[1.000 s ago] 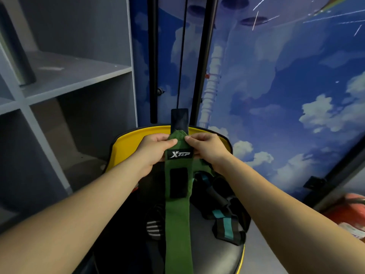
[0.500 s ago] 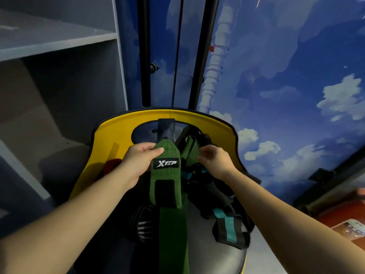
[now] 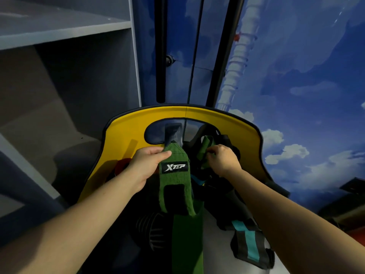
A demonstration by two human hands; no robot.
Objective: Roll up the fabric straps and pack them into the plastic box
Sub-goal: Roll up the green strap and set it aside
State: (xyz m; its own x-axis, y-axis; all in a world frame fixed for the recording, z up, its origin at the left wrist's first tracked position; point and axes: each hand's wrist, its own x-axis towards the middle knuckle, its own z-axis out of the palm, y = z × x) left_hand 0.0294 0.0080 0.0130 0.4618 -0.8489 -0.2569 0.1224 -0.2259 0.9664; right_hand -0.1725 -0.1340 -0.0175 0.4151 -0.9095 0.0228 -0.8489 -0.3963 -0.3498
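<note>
Room corner with grey shelving, sky-mural wall and yellow-backed chair.

A grey shelving unit [image 3: 65, 34] with open compartments is set along the left side. The wall [image 3: 296, 76] ahead and to the right is covered by a mural of deep blue sky with white clouds; a white segmented column [image 3: 237, 62] is painted on it. Two black vertical poles [image 3: 160, 50] and a thin black cable [image 3: 194, 56] are seen against it. A chair back [image 3: 126, 133], yellow with dark edging and an oval cut-out, is placed below. Lighting is dim.
</note>
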